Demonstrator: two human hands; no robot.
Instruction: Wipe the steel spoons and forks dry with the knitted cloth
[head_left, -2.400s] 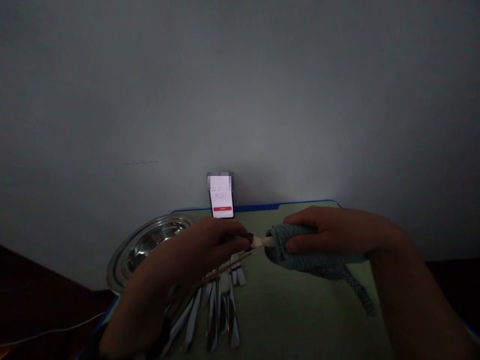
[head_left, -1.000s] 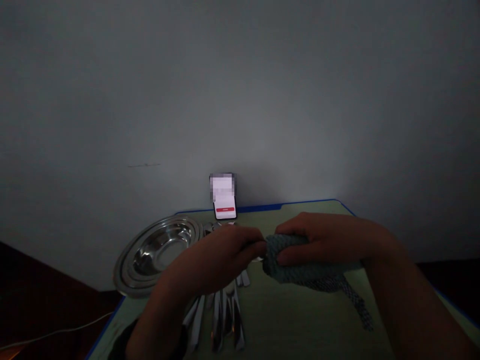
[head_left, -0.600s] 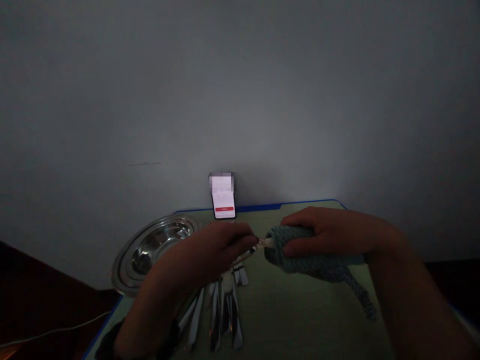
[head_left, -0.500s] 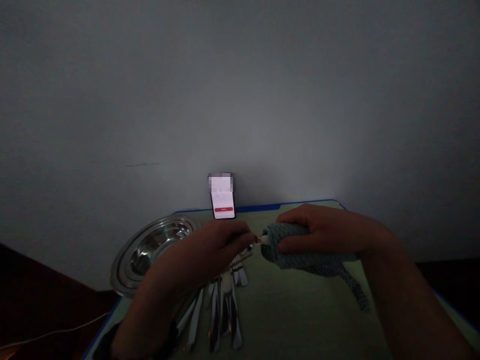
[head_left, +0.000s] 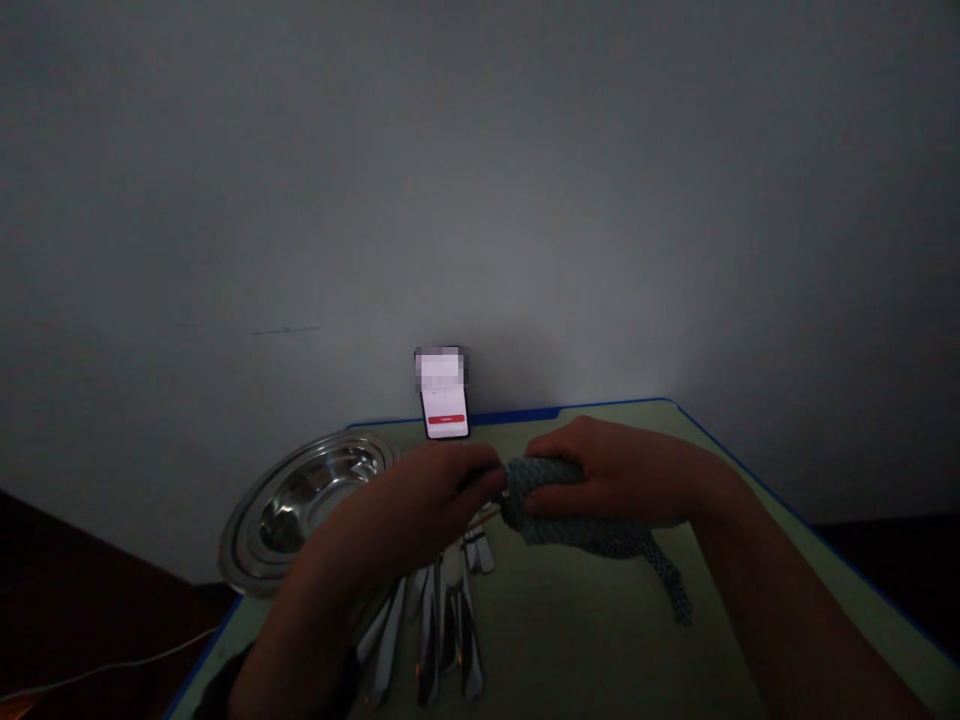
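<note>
My left hand [head_left: 420,505] is closed in a pinch on the end of a thin pale utensil, now almost wholly hidden. My right hand [head_left: 615,470] is wrapped round a grey-green knitted cloth [head_left: 570,510] that covers the rest of the utensil. The cloth's loose tail hangs down to the right onto the table. The two hands touch above the green table [head_left: 600,640]. Several steel cutlery pieces [head_left: 442,625] lie on the table just under my left hand. The scene is dim.
A shiny steel bowl [head_left: 307,500] sits at the table's back left. A phone [head_left: 444,395] with a lit screen leans upright against the grey wall behind the table. A white cable [head_left: 97,670] runs over the dark floor at the left. The table has a blue edge.
My right hand has slid the cloth leftward along the utensil until it meets my left hand. The pale tip seen between the hands earlier is now covered.
</note>
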